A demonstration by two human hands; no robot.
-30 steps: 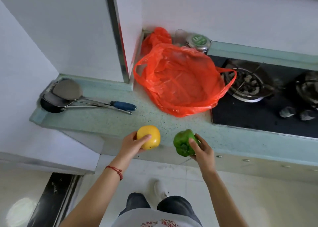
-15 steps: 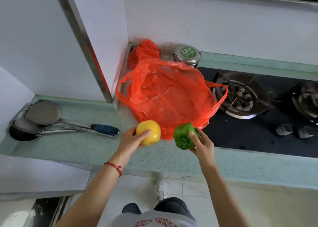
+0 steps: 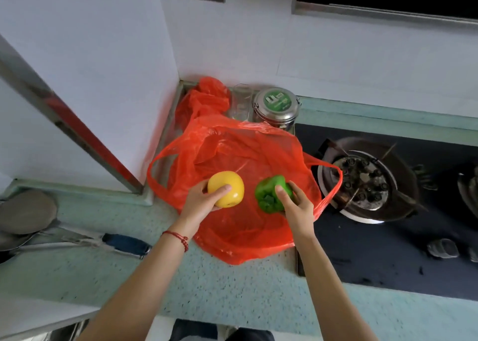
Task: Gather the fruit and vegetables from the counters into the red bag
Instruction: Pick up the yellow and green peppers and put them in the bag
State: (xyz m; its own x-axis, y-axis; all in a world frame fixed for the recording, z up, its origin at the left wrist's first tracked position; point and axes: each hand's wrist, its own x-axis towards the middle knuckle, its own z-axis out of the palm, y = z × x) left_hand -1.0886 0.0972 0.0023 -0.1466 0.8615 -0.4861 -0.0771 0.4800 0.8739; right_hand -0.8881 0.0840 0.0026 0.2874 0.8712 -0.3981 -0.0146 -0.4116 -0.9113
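Left hand (image 3: 200,201) grips yellow pepper (image 3: 227,187), right hand (image 3: 297,207) green pepper (image 3: 270,193).

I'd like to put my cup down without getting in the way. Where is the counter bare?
The speckled green counter lies bare in front, between the blue-handled metal ladles and the black gas stove, below the red plastic bag. The back corner is crowded: a crumpled red bag, a round steel tin and both hands over the bag.
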